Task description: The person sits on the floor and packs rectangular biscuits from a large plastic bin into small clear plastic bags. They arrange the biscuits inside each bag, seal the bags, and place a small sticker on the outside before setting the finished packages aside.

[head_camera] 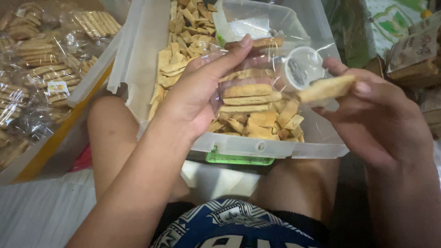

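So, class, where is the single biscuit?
Head view, right side: the biscuit is pinched in the right hand, beside the clear bag the left hand holds.

Soft, even indoor light falls from above, brightest across the upper middle of the frame. Glare glints upper left; the lower right is dark, with slight blur.

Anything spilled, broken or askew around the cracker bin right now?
Nothing stands out. Loose crackers lie inside the clear bin; the left hand holds a part-filled clear bag, the right hand one whole cracker.
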